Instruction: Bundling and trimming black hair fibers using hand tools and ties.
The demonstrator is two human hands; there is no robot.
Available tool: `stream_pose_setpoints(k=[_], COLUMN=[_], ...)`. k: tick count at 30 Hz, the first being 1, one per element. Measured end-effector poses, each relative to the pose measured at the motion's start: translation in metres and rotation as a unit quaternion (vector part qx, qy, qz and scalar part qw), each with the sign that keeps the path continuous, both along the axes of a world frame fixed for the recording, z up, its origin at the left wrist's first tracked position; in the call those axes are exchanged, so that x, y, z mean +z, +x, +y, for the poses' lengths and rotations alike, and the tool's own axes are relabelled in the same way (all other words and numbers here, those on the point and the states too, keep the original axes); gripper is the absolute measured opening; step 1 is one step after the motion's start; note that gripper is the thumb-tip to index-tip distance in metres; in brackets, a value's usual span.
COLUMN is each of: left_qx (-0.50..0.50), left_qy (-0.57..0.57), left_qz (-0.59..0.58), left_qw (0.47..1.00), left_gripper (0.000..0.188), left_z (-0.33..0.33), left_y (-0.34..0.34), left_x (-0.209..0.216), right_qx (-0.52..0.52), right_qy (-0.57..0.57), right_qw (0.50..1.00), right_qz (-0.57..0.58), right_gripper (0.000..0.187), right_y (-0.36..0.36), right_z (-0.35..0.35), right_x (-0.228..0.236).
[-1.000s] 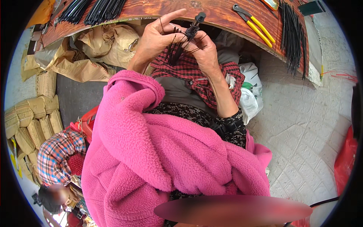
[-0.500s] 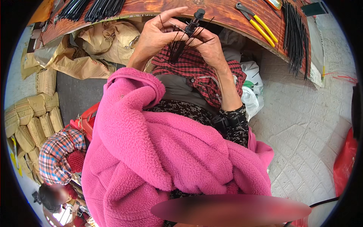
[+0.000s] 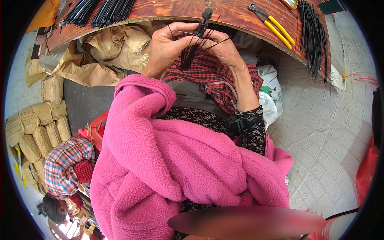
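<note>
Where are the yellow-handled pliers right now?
In the head view, the yellow-handled pliers lie on the wooden tabletop at upper right, to the right of the right hand and left of a bundle of black rods.

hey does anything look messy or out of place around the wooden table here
Yes: the black rods on the table overhang its near edge at the right. Crumpled brown paper sacks lie heaped under the table.

The person wears a thick pink fleece jacket (image 3: 180, 160) that fills the middle and lower part of the frame. Its left sleeve (image 3: 138, 94) has a rolled cuff. The right arm shows a black patterned sleeve (image 3: 252, 132), and both hands are bare.
</note>
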State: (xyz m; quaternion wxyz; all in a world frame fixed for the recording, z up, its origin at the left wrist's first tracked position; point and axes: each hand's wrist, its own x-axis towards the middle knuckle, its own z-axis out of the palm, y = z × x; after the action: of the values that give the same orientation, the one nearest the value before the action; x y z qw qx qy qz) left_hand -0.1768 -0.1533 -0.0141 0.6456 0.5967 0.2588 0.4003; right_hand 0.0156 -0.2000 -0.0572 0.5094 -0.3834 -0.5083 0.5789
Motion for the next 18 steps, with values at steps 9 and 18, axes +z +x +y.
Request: stream_pose_setpoints(k=[9, 18], left_qx=[0.135, 0.088], left_qy=[-0.001, 0.014], left_qz=[-0.053, -0.028], left_qw=[0.989, 0.996], left_gripper=[0.034, 0.034], left_z=[-0.006, -0.004], left_y=[0.017, 0.013], left_x=[0.000, 0.007], right_qx=[-0.045, -0.122], right_qy=[-0.039, 0.001], right_qw=[0.977, 0.982], right_qz=[0.205, 0.147], right_gripper=[0.034, 0.028], right_y=[-0.031, -0.042], right_z=[-0.007, -0.008], right_x=[-0.004, -0.018])
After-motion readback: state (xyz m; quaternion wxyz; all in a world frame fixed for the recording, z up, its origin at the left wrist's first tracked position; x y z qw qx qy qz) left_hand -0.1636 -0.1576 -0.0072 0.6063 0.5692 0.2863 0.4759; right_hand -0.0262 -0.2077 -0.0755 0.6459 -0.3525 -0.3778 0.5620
